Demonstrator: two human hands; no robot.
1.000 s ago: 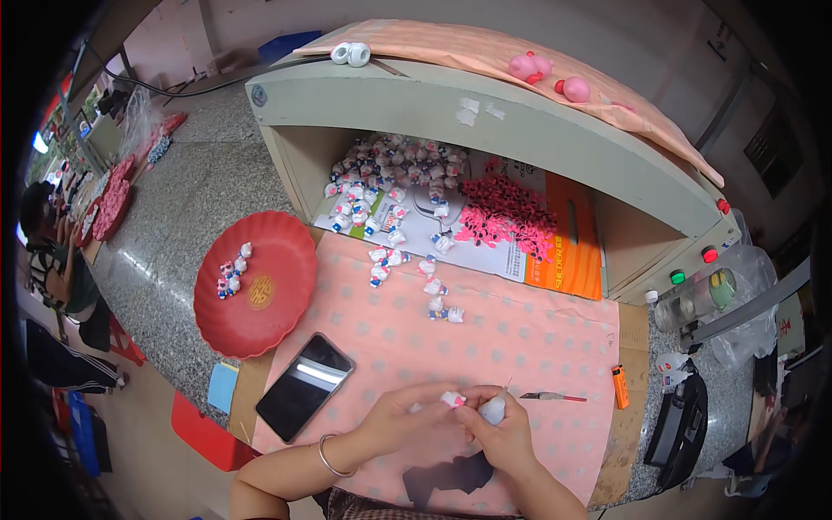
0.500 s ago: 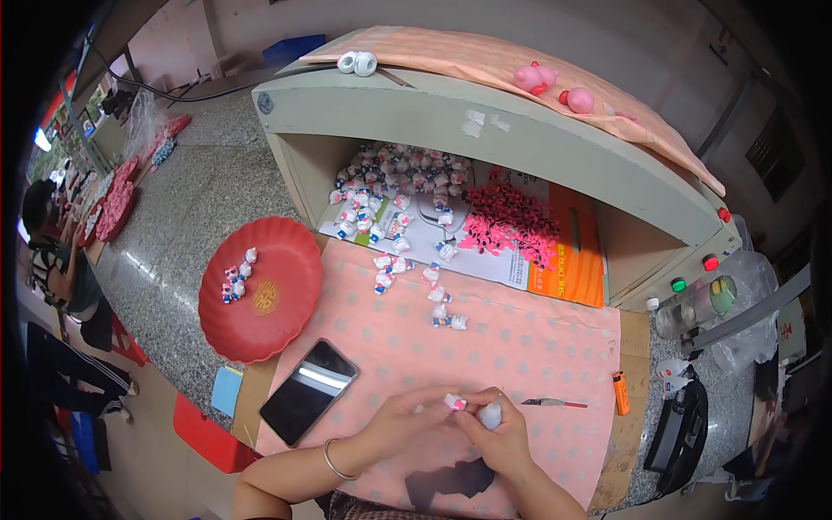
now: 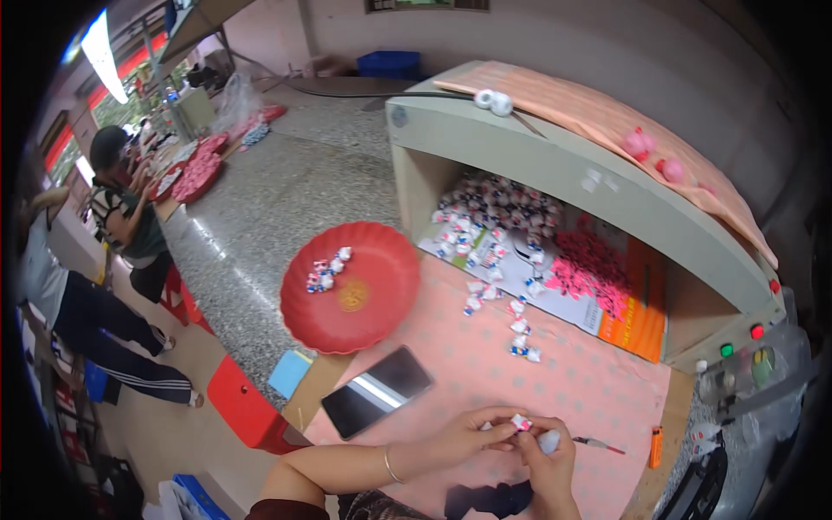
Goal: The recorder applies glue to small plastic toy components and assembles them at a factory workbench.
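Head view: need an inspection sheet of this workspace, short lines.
Surface: pink dotted cloth over the bench, grey stone counter beside it.
Job's things: left hand and right hand pinch one small white figurine between them.
Clutter: red plate with a few figurines, phone, pile of figurines and pink pieces under the shelf, orange lighter.
Fingers: closed on the figurine.
Cables: black cable behind the shelf.
Surroundings: people working at left.

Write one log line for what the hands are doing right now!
left hand: pinching small white toy figure | right hand: touching same figure | red plate: few figures inside | phone: lying on pink mat
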